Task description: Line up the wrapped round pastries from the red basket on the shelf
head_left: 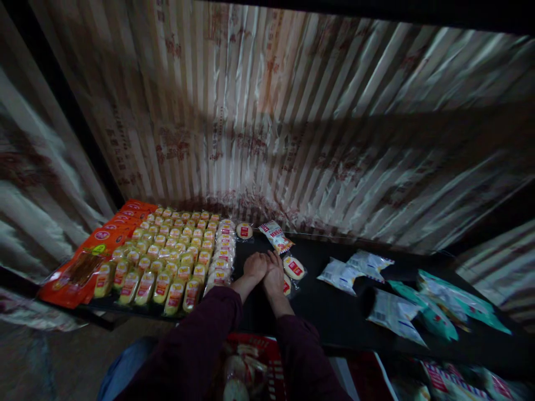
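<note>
My left hand [255, 267] and my right hand [273, 272] are side by side and touching above the black shelf [311, 309]. Fingers on both are curled in; whatever they hold, if anything, is hidden. Just right of my right hand lies a round wrapped cake [294, 268] with a red label, and another wrapped cake [286, 285] is partly covered by my wrist. Left of my hands runs a row of white wrapped cakes [223, 253]. Behind them are a single wrapped cake [244, 230] and a red-and-white snack bag [276, 236].
Yellow wrapped cakes [162, 285] stand in several rows at left, beside orange snack packs [96, 250]. White bags [340, 275] and green bags [463, 298] lie to the right. A red box [276, 362] with wrapped items sits below the shelf edge. Printed sheeting [259, 111] hangs behind.
</note>
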### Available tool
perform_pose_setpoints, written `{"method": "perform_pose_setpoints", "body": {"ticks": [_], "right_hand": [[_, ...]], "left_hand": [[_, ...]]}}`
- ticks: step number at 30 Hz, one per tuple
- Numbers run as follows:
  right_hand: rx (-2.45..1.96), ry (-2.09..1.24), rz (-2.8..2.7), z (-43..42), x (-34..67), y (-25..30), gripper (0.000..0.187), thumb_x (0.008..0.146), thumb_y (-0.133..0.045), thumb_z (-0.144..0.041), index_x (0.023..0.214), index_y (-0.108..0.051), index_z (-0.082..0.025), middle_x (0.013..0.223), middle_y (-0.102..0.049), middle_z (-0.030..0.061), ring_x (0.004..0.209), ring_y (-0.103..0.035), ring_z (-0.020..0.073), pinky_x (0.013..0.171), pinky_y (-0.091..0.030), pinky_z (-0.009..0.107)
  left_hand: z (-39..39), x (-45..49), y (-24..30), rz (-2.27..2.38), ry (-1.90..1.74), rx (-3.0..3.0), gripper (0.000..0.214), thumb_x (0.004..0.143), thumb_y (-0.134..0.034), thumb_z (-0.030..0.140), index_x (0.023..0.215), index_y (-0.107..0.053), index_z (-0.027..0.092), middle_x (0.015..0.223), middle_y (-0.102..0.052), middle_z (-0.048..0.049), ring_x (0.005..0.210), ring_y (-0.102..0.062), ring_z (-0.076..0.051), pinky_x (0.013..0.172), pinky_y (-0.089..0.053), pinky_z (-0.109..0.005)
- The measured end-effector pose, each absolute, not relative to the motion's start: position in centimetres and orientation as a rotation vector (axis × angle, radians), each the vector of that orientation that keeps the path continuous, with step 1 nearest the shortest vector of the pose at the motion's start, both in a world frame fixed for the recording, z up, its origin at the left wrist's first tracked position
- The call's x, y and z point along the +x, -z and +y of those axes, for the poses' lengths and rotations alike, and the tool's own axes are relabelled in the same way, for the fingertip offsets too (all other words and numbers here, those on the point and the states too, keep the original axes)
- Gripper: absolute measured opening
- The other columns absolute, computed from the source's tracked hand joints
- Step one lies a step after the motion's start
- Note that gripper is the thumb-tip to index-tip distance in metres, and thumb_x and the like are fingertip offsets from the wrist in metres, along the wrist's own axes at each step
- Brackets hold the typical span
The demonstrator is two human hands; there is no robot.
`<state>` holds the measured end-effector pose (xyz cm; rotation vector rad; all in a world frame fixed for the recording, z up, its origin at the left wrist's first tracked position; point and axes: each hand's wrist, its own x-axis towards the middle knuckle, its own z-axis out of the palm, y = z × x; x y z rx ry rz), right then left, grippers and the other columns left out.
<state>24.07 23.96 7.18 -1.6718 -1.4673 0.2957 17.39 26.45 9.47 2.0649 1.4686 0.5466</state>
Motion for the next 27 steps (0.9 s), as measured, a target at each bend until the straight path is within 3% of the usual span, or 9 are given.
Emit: {"method": "perform_pose_setpoints", "body": {"ticks": [4,9,14,21,27], "right_hand": [[-1.974,-0.188,-1.519,19.9,24.8,-7.2,0.044,0.083,-0.039,-0.021,0.119,-0.064,-0.013,0.133,-0.057,0.011,0.136,-0.031,0.0255,0.113,-0.024,0.04],[-2.284,-0.103,-1.518,15.7,24.4,-6.3,0.049,0.089,-0.039,-0.03,0.132,-0.054,-0.013,0.145,-0.045,0.0119,0.137,-0.03,0.0304,0.109,-0.028,0.043],[-2.339,-0.082,-1.563,12.8,22.9,-6.5,0.047,0.089,-0.041,-0.029,0.133,-0.053,-0.018,0.147,-0.042,0.0127,0.135,-0.034,0.0301,0.103,-0.033,0.044],[-2.366,-0.142,-1.502,9.7,21.7,-7.6,0.047,0.091,-0.037,-0.028,0.132,-0.053,-0.013,0.144,-0.045,0.016,0.131,-0.038,0.0311,0.098,-0.038,0.041],[-2.349,-0.076,-1.496,8.2,21.1,-8.1,0.052,0.088,-0.047,-0.04,0.131,-0.053,-0.011,0.135,-0.054,0.0161,0.119,-0.047,0.0326,0.091,-0.04,0.04]], "left_hand": [[23.3,17.0,-9.9,1.409,-0.45,2.103,0.037,0.084,-0.037,0.003,0.102,-0.068,0.012,0.105,-0.07,-0.0118,0.108,-0.062,-0.021,0.109,-0.037,-0.039],[18.8,16.8,-9.6,1.314,-0.478,2.156,0.043,0.086,-0.033,0.006,0.116,-0.064,0.013,0.125,-0.063,-0.0105,0.125,-0.051,-0.017,0.119,-0.02,-0.038],[15.7,15.5,-8.3,1.422,-0.651,1.955,0.047,0.084,-0.033,0.008,0.122,-0.061,0.008,0.131,-0.059,-0.0135,0.133,-0.042,-0.021,0.118,-0.025,-0.038],[12.4,13.9,-7.0,1.496,-0.806,1.764,0.045,0.086,-0.038,0.018,0.124,-0.058,0.007,0.139,-0.051,-0.0151,0.137,-0.036,-0.023,0.116,-0.029,-0.041],[9.7,13.1,-6.2,1.499,-0.944,1.663,0.049,0.081,-0.039,0.01,0.127,-0.054,0.005,0.14,-0.049,-0.0165,0.137,-0.037,-0.022,0.117,-0.027,-0.039]]}}
